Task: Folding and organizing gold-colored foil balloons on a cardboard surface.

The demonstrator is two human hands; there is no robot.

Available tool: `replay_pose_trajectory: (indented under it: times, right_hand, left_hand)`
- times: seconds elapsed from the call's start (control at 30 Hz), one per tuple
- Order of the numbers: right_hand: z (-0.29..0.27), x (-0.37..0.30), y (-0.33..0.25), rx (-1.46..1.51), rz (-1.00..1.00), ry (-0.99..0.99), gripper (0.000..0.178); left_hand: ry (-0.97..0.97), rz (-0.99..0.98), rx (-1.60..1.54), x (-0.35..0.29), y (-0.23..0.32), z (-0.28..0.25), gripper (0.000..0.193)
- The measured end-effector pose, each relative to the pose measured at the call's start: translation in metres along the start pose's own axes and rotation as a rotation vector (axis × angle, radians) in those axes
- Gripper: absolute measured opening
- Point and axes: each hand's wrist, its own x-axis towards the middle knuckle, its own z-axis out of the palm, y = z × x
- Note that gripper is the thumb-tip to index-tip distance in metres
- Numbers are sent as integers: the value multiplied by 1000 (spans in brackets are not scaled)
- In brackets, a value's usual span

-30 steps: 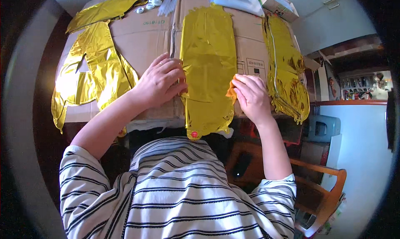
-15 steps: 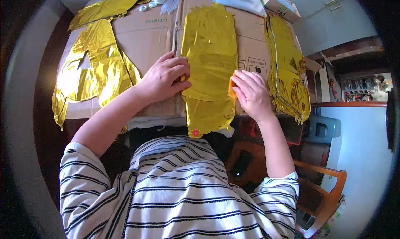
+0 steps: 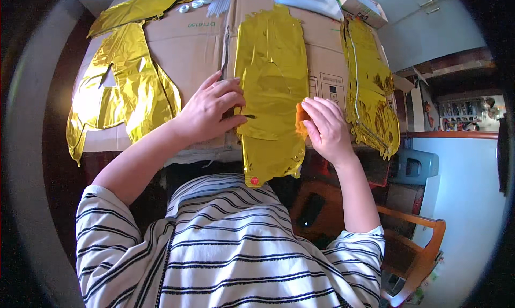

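A flat gold foil balloon, deflated and creased, lies lengthwise in the middle of the cardboard. Its near end, with a small red spot, hangs past the cardboard's front edge toward my body. My left hand is at its left edge, fingers bent and thumb pressed on the foil, which dents darkly there. On the opposite edge, my right hand grips a small orange cloth between thumb and fingers. The cloth touches the foil's right border. The undersides of both hands' fingers are partly hidden.
Flat cardboard covers the table. More gold foil lies at left, far left and right. White rings and clear straws sit at the back beside a white box. A wooden chair stands right.
The middle foil balloon has slid slightly toward me, its near end hanging lower. My right hand and the orange cloth have shifted a little; my left hand stays at the left edge.
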Motion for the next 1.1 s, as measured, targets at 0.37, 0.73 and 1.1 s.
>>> replay_pose_trajectory:
  times: [0.37, 0.73, 1.1]
  right_hand:
    - [-7, -27, -14, -87, -46, -58, 41]
    - [-4, -47, -14, -117, -115, -19, 38]
    - [-1, -49, -15, -76, -84, 24, 41]
  left_hand:
    - [41, 16, 74, -22, 27, 13, 31]
    - [113, 91, 155, -40, 46, 25, 34]
    - [145, 179, 255, -46, 43, 29, 37]
